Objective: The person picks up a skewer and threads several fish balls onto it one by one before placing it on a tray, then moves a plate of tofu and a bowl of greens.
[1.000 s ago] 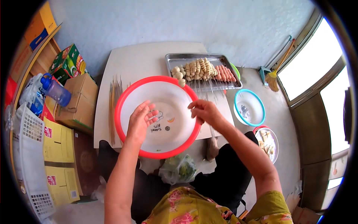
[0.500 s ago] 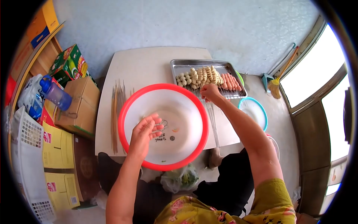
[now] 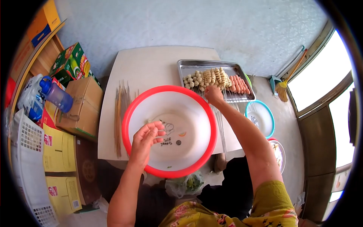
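Seen from above, a person sits at a pale table (image 3: 151,68). At the far left stand a white basket (image 3: 28,140), a blue-capped bottle (image 3: 56,94), a green carton (image 3: 72,62) and a brown cardboard box (image 3: 81,106). On the table's left side lies a bundle of bare wooden sticks (image 3: 119,113), just beside a large white basin with a red rim (image 3: 126,113). The left hand (image 3: 145,142) rests inside the basin over its left half, fingers loosely curled and slightly apart; it appears to hold nothing. To the right, past the basin's far rim, the right hand (image 3: 213,94) reaches to the near edge of a metal tray (image 3: 185,68), fingers drawn together on the sticks there, though exactly what they pinch cannot be made out. The tray holds rows of skewers (image 3: 215,77) threaded with pale balls and pink sausages. Right of the table, on the floor, are a white bowl with a turquoise rim (image 3: 269,117), a smaller dish of food (image 3: 279,153), and a broom (image 3: 283,85) by the bright window.
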### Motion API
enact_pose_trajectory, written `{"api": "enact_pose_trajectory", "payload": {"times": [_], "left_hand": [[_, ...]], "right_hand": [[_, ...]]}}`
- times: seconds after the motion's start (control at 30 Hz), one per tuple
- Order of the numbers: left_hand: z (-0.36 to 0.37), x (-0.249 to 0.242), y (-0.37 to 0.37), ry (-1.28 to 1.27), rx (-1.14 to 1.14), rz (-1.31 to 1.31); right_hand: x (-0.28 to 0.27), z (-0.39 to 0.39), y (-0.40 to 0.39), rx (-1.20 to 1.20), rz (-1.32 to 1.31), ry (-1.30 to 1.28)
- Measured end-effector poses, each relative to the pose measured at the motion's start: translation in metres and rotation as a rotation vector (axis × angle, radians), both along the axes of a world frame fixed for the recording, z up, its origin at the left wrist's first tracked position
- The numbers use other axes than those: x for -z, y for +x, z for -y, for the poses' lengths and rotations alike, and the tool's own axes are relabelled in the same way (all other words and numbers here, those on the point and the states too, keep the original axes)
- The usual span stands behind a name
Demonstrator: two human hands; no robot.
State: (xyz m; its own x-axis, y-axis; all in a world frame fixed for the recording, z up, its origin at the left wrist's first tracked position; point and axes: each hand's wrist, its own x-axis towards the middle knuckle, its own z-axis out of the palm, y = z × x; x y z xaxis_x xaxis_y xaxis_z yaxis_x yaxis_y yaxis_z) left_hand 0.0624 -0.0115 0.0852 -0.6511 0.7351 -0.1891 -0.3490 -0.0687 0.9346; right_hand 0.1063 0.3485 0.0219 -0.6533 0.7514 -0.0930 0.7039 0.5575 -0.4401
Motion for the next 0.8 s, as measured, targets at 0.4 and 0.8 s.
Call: {"api": "enact_pose_trajectory", "payload": {"times": [0.4,0.8], "left_hand": [[0.032,0.023,-0.031,0.071,-0.208,-0.096],[0.130,0.078,-0.067,-0.267,-0.546,-0.183]], "right_hand": [[-0.067,0.095,0.099,-0.195,-0.537,-0.343],[-0.067,0.189,0.145,-0.293,-0.659,-0.761]]}}
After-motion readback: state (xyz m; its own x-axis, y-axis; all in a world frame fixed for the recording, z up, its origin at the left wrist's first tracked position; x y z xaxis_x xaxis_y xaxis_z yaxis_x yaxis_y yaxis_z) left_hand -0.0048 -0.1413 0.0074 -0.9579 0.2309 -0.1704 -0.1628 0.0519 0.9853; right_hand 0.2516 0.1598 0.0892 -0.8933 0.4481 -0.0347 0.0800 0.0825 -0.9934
